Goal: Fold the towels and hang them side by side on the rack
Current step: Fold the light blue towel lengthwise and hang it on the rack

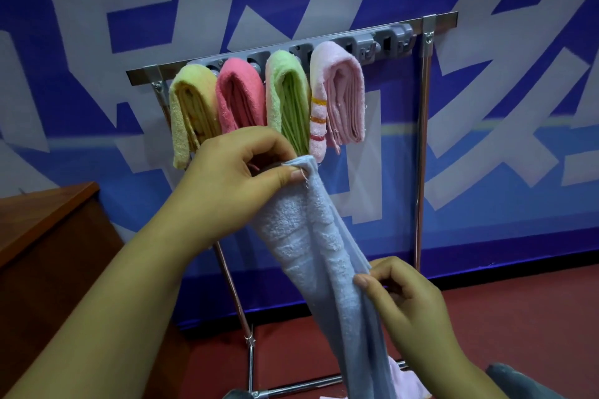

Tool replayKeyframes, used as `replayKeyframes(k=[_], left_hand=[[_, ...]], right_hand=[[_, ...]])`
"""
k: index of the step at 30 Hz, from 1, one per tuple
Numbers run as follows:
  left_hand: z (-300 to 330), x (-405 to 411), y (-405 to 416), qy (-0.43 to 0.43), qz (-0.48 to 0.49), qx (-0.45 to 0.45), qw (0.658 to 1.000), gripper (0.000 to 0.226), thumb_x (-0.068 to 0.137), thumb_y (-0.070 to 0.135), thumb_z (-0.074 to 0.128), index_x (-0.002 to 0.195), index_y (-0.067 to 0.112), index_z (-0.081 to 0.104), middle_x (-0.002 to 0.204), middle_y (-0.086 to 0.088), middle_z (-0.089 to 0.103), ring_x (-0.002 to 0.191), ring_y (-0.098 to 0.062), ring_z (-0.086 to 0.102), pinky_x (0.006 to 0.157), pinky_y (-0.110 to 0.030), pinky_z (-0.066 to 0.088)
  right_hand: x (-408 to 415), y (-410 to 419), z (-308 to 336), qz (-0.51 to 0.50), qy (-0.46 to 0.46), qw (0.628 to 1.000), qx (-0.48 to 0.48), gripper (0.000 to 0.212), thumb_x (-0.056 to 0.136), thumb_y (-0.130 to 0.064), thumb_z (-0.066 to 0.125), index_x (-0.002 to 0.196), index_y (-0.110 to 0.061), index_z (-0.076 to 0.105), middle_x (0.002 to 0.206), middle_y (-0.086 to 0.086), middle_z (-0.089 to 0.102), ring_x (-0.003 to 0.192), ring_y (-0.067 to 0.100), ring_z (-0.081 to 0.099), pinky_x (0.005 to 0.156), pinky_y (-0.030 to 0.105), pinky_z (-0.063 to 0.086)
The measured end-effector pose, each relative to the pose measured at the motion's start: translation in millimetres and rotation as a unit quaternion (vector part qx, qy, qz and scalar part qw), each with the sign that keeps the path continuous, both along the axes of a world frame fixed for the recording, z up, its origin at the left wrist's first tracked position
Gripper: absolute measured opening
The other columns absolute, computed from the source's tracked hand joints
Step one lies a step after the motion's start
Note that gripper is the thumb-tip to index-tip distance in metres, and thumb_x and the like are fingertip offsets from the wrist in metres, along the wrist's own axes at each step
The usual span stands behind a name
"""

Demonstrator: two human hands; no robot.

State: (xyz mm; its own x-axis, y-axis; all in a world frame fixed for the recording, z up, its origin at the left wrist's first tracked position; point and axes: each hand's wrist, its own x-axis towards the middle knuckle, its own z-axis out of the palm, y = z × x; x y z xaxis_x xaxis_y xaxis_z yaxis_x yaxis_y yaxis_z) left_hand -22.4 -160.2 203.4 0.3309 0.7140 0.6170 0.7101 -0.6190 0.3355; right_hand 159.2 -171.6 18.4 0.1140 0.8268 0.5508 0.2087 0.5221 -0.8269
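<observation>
A light blue towel (321, 256) hangs folded lengthwise in front of the rack. My left hand (233, 178) pinches its top corner between thumb and fingers, just below the hung towels. My right hand (402, 295) pinches the towel's right edge lower down. On the metal rack (424, 126) hang several folded towels side by side: yellow (189, 110), deep pink (238, 97), green (287, 94) and pale pink with orange stripes (337, 94). The right part of the grey hook bar (385, 39) holds no towel.
A brown wooden table (42, 223) stands at the left. A pale pink cloth (405, 379) lies low by the rack's base bar. Behind is a blue and white patterned wall, below a red floor (518, 308). A grey object (512, 379) shows at bottom right.
</observation>
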Motion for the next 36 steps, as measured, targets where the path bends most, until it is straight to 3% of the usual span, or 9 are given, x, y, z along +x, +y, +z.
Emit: replayKeyframes(k=[2, 4, 7, 12, 18, 24, 29, 32, 36], left_hand=[[0, 2, 1, -0.003, 0.0, 0.002, 1.0, 0.015, 0.072, 0.03, 0.066, 0.079, 0.017, 0.068, 0.075, 0.009, 0.065, 0.076, -0.004, 0.058, 0.065, -0.009, 0.042], [0, 2, 2, -0.007, 0.003, 0.005, 1.0, 0.013, 0.073, 0.029, 0.068, 0.078, 0.018, 0.068, 0.075, 0.009, 0.064, 0.075, -0.004, 0.058, 0.065, -0.008, 0.041], [0, 4, 2, -0.014, 0.005, 0.006, 1.0, 0.011, 0.074, 0.027, 0.071, 0.077, 0.017, 0.068, 0.074, 0.008, 0.064, 0.075, -0.002, 0.058, 0.065, -0.007, 0.041], [2, 8, 0, -0.004, 0.009, 0.003, 1.0, 0.007, 0.077, 0.016, 0.074, 0.081, 0.014, 0.069, 0.076, 0.006, 0.065, 0.077, -0.006, 0.058, 0.065, -0.009, 0.042], [2, 6, -1, 0.001, 0.012, 0.013, 1.0, 0.012, 0.075, 0.023, 0.074, 0.08, 0.014, 0.069, 0.076, 0.007, 0.064, 0.077, -0.006, 0.057, 0.064, -0.009, 0.042], [4, 3, -2, 0.014, 0.022, 0.023, 0.999, 0.02, 0.074, 0.031, 0.066, 0.084, 0.014, 0.069, 0.08, 0.006, 0.065, 0.081, -0.007, 0.057, 0.065, -0.013, 0.042], [4, 3, -3, 0.016, 0.03, 0.027, 0.999, 0.024, 0.073, 0.033, 0.064, 0.085, 0.014, 0.069, 0.08, 0.006, 0.065, 0.079, -0.007, 0.056, 0.063, -0.012, 0.04], [2, 3, -2, 0.011, 0.032, 0.029, 0.999, 0.018, 0.076, 0.029, 0.07, 0.084, 0.013, 0.069, 0.079, 0.005, 0.065, 0.078, -0.007, 0.056, 0.063, -0.01, 0.04], [-1, 4, -2, 0.0, 0.033, 0.021, 0.999, 0.014, 0.077, 0.023, 0.073, 0.083, 0.012, 0.069, 0.079, 0.005, 0.066, 0.079, -0.01, 0.057, 0.064, -0.01, 0.041]], right_hand=[[0, -1, 0, -0.008, -0.013, 1.0, -0.004, 0.017, 0.077, -0.036, 0.067, 0.074, -0.028, 0.052, 0.079, -0.013, 0.065, 0.069, 0.008, 0.063, 0.062, 0.017, 0.049], [1, -1, -2, 0.002, -0.008, 1.0, -0.014, 0.028, 0.082, -0.017, 0.068, 0.075, -0.034, 0.047, 0.081, -0.017, 0.066, 0.069, 0.008, 0.063, 0.062, 0.017, 0.049], [4, 0, 0, 0.017, -0.057, 0.998, 0.023, 0.033, 0.086, -0.015, 0.058, 0.076, -0.044, 0.045, 0.083, -0.014, 0.06, 0.066, 0.007, 0.056, 0.058, 0.013, 0.044], [9, 8, -1, 0.063, -0.157, 0.984, 0.048, 0.034, 0.072, 0.005, 0.048, 0.076, -0.028, 0.051, 0.084, -0.011, 0.051, 0.07, 0.01, 0.05, 0.063, 0.01, 0.036], [9, 12, -13, 0.085, -0.136, 0.987, -0.004, 0.027, 0.074, -0.003, 0.05, 0.077, -0.03, 0.053, 0.086, -0.007, 0.057, 0.073, 0.014, 0.056, 0.065, 0.023, 0.047], [7, 13, -11, 0.077, -0.148, 0.986, 0.003, 0.025, 0.076, -0.006, 0.049, 0.082, -0.028, 0.059, 0.088, -0.009, 0.06, 0.077, 0.008, 0.059, 0.069, 0.011, 0.044], [6, 11, -10, 0.109, -0.156, 0.981, 0.032, 0.013, 0.077, -0.026, 0.058, 0.085, -0.022, 0.068, 0.082, -0.013, 0.063, 0.082, 0.002, 0.062, 0.076, 0.016, 0.047], [4, 9, -11, 0.092, -0.176, 0.979, 0.044, 0.027, 0.074, -0.051, 0.067, 0.085, -0.027, 0.065, 0.083, -0.016, 0.062, 0.081, 0.002, 0.062, 0.075, 0.019, 0.049], [4, 10, -13, 0.065, -0.177, 0.98, 0.059, 0.014, 0.08, -0.035, 0.062, 0.073, -0.023, 0.062, 0.074, -0.013, 0.058, 0.072, 0.005, 0.058, 0.068, 0.027, 0.05]])
